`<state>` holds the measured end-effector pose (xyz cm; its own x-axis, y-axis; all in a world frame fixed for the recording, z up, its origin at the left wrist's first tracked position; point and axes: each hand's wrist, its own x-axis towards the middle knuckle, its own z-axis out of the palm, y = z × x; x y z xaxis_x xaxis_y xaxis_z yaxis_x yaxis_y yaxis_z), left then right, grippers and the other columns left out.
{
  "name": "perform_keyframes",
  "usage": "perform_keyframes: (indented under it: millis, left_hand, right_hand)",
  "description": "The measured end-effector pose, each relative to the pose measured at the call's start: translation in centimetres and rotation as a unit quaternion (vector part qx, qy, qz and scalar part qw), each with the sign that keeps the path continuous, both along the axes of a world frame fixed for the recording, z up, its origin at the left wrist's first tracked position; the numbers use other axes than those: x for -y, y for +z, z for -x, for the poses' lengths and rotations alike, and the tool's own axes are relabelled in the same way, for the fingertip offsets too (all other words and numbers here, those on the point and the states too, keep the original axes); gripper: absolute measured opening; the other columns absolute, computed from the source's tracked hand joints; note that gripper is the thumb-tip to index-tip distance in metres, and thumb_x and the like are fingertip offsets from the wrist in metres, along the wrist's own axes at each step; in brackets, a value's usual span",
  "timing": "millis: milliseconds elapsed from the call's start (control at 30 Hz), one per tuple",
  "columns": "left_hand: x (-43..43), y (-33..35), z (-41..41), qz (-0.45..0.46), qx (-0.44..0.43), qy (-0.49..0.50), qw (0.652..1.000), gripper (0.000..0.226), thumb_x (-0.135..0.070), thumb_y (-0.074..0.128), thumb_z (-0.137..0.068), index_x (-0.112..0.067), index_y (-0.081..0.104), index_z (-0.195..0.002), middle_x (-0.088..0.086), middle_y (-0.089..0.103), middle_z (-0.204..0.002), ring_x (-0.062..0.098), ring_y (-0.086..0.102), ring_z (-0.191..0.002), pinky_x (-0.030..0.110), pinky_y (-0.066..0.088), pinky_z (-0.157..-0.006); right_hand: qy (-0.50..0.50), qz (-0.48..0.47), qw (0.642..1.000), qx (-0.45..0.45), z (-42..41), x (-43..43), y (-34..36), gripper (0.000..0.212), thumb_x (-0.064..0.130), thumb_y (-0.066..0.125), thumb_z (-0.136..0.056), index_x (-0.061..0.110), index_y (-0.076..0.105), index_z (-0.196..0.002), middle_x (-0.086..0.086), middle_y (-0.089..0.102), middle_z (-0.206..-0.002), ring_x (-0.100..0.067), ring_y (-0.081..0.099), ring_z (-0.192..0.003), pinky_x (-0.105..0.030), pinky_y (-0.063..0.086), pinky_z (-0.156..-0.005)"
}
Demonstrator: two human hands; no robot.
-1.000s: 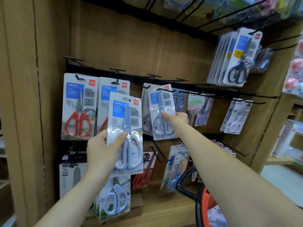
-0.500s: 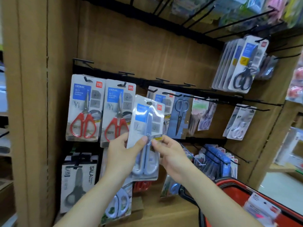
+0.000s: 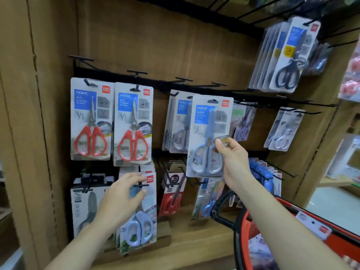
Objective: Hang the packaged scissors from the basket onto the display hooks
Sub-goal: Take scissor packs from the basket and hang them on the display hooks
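Wooden shelving [image 3: 155,45]; scissors pack [image 3: 209,133] aloft; red basket [image 3: 344,246], seemingly packs [image 3: 260,252] inside

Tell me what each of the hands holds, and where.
Right hand pinches the blue-handled scissors pack at its right edge, just above the handles. Left hand holds nothing.

A blister pack of scissors [image 3: 209,137] with pale blue-grey handles, a blue label and a red logo is held upright, pinched at its right edge by the right hand [image 3: 234,158]. Its hang-hole is level with a row of black display hooks [image 3: 184,79]. Matching packs [image 3: 179,123] hang just behind it, to the left. The red basket [image 3: 246,225] sits low at the right and has a black handle. A white-carded pack [image 3: 311,225] lies in it.
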<state>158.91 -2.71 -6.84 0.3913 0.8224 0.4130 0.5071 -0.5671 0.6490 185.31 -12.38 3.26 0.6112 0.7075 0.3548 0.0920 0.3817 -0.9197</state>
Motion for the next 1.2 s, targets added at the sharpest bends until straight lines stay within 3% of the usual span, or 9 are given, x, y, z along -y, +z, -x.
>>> perform_keyframes:
  millis: [267, 400, 600, 767, 833, 900, 1000, 1100, 1200]
  left_hand:
    - [0.4, 0.0, -0.1, 0.002, 0.007, 0.016, 1.000, 0.037, -0.030, 0.074, -0.093, -0.038, 0.068, -0.130, -0.021, 0.059, -0.137, 0.009, 0.056, -0.122, 0.035, 0.051, -0.092]
    - [0.8, 0.2, -0.1, 0.004, 0.010, 0.024, 1.000, 0.040, -0.033, 0.075, -0.093, -0.036, 0.068, -0.132, -0.019, 0.059, -0.142, 0.009, 0.055, -0.130, 0.039, 0.052, -0.101]
    - [1.1, 0.4, 0.0, 0.014, 0.001, 0.020, 1.000, 0.045, -0.037, 0.075, -0.092, -0.040, 0.064, -0.136, -0.018, 0.056, -0.148, 0.011, 0.056, -0.131, 0.042, 0.053, -0.101]
    - [1.5, 0.3, -0.2, 0.035, -0.019, 0.022, 0.999, 0.053, -0.037, 0.073, -0.094, -0.038, 0.055, -0.144, -0.016, 0.048, -0.156, 0.011, 0.053, -0.136, 0.039, 0.051, -0.102]
    - [1.7, 0.5, -0.2, 0.039, -0.040, 0.020, 0.998, 0.059, -0.038, 0.072, -0.094, -0.039, 0.050, -0.149, -0.017, 0.043, -0.160, 0.011, 0.049, -0.140, 0.038, 0.050, -0.104]
    - [2.0, 0.9, -0.4, 0.043, -0.068, 0.019, 0.997, 0.065, -0.039, 0.072, -0.094, -0.036, 0.045, -0.154, -0.016, 0.036, -0.164, 0.014, 0.045, -0.144, 0.041, 0.050, -0.105]
    - [2.8, 1.7, -1.0, 0.032, -0.098, 0.038, 0.994, 0.065, -0.040, 0.070, -0.094, -0.030, 0.047, -0.153, -0.012, 0.037, -0.164, 0.021, 0.046, -0.143, 0.044, 0.051, -0.104]
    - [4.2, 2.5, -2.2, -0.065, -0.120, 0.080, 0.987, 0.052, -0.039, 0.067, -0.093, -0.026, 0.059, -0.143, -0.006, 0.057, -0.149, 0.025, 0.048, -0.137, 0.042, 0.044, -0.109]
    - [6.3, 3.0, -4.3, -0.111, -0.096, 0.039, 0.988, 0.034, -0.037, 0.069, -0.092, -0.027, 0.072, -0.124, -0.006, 0.068, -0.130, 0.024, 0.054, -0.126, 0.040, 0.040, -0.104]
  right_hand:
    - [-0.034, 0.021, 0.999, -0.005, 0.1, -1.2, 0.4, 0.024, 0.022, 0.074, -0.093, 0.028, 0.074, -0.070, -0.012, 0.071, -0.092, -0.034, 0.069, -0.098, -0.065, 0.053, -0.098]
    - [-0.074, 0.031, 0.996, -0.027, 0.7, -1.6, 1.0, 0.020, 0.016, 0.073, -0.095, 0.018, 0.076, -0.075, -0.009, 0.077, -0.089, -0.028, 0.074, -0.094, -0.047, 0.058, -0.097]
    - [-0.100, 0.079, 0.991, -0.028, 1.3, -4.5, 2.1, 0.017, 0.014, 0.075, -0.094, 0.012, 0.071, -0.078, 0.001, 0.067, -0.075, -0.008, 0.061, -0.071, -0.026, 0.049, -0.072]
    - [-0.108, 0.121, 0.985, -0.049, 1.5, -7.4, 3.8, 0.020, 0.013, 0.079, -0.090, 0.011, 0.065, -0.076, -0.002, 0.067, -0.080, -0.023, 0.069, -0.096, -0.032, 0.049, -0.081]
    - [-0.115, 0.140, 0.983, -0.043, 1.3, -7.9, 4.0, 0.018, 0.015, 0.078, -0.091, 0.001, 0.069, -0.093, -0.012, 0.072, -0.104, -0.029, 0.066, -0.113, -0.040, 0.053, -0.093]
    - [-0.109, 0.164, 0.980, -0.022, 0.6, -7.8, 3.6, 0.027, 0.026, 0.078, -0.091, 0.003, 0.066, -0.096, -0.017, 0.068, -0.121, -0.032, 0.064, -0.113, -0.044, 0.052, -0.103]
    - [-0.081, 0.215, 0.973, 0.036, -1.4, -5.9, 1.8, 0.026, 0.040, 0.077, -0.092, 0.018, 0.064, -0.096, -0.011, 0.067, -0.127, -0.030, 0.064, -0.114, -0.046, 0.056, -0.098]
    - [-0.055, 0.214, 0.966, 0.135, -3.6, -1.1, 0.0, 0.019, 0.031, 0.075, -0.095, 0.014, 0.071, -0.102, -0.010, 0.073, -0.110, -0.025, 0.071, -0.105, -0.041, 0.059, -0.095]
    - [0.005, 0.215, 0.943, 0.254, -5.3, 6.1, -1.6, 0.002, 0.018, 0.073, -0.096, 0.018, 0.073, -0.098, -0.005, 0.075, -0.094, -0.017, 0.072, -0.090, -0.028, 0.059, -0.085]
